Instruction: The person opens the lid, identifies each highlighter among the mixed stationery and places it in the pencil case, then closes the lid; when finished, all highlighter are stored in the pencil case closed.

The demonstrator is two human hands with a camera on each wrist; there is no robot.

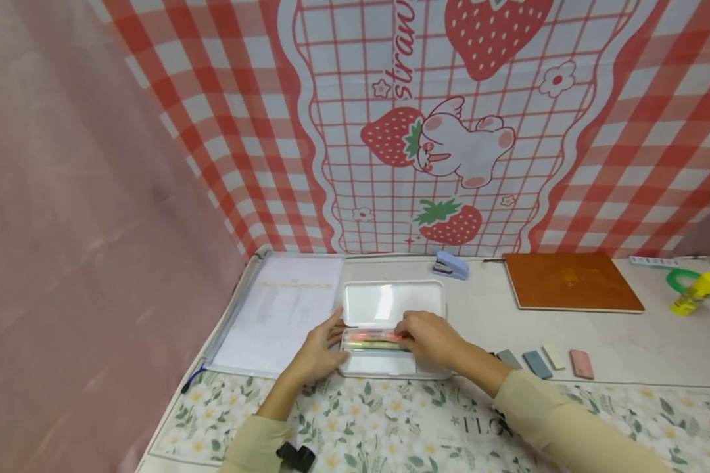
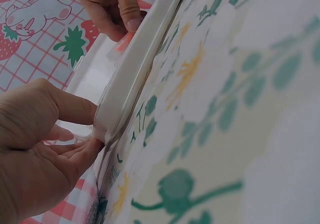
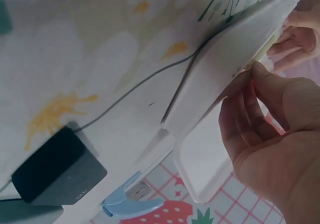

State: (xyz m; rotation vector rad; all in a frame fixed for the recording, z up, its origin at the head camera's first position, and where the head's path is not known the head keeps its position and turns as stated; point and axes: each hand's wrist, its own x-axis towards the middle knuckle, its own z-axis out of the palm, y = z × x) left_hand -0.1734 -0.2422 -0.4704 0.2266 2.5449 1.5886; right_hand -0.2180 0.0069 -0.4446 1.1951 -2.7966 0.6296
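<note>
A white pencil case lies with its lid raised. Orange, pink and yellow pens lie along its tray. At the left end of the case, my left hand grips the corner, thumb on the near side and fingers behind; the left wrist view shows this hand close up. My right hand reaches into the right part of the tray and pinches an orange pen between thumb and fingers. From the right wrist view, the right hand's curled fingers hide most of the pen.
Several erasers lie right of the case, beside my right forearm. Behind are a blue stapler and a brown notebook. A yellow glue stick and green tape ring sit far right. A clear document pouch lies left.
</note>
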